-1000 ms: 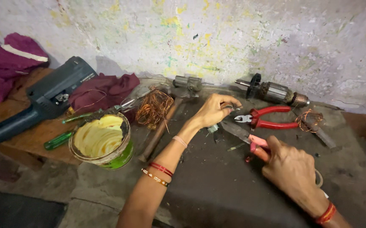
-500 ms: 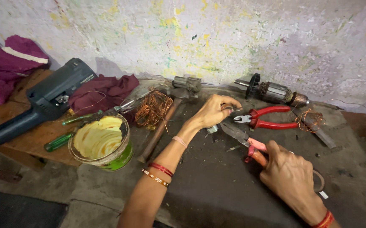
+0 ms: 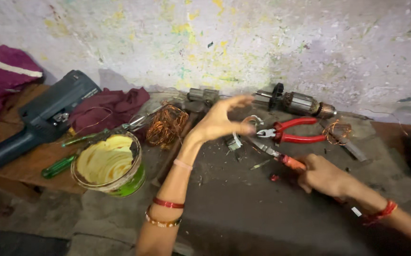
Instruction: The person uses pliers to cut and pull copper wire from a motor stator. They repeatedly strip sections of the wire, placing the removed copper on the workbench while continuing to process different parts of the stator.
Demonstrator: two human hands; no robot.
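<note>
green tin (image 3: 120, 182) holds yellow grease (image 3: 103, 160); left hand (image 3: 219, 121) fingers spread, right hand (image 3: 326, 178) grips pliers (image 3: 274, 152)

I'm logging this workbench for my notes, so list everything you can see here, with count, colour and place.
Pliers: one, red handles, lying by the wall, right of centre.
Long-nose tool: one, red grip, in the right hand.
Motor armatures: two, grey with copper, along the wall.
Copper wire tangles: two, orange, one centre, a smaller one right.
Tin of paste: one, green, yellow contents, left of centre.
Screwdrivers: two, green, left of the tin.
Power tool: one, dark blue-grey, far left.
Cloths: two, maroon, left.
Left hand: fingers spread, above the bench.
Right hand: closed on the tool grip.
</note>
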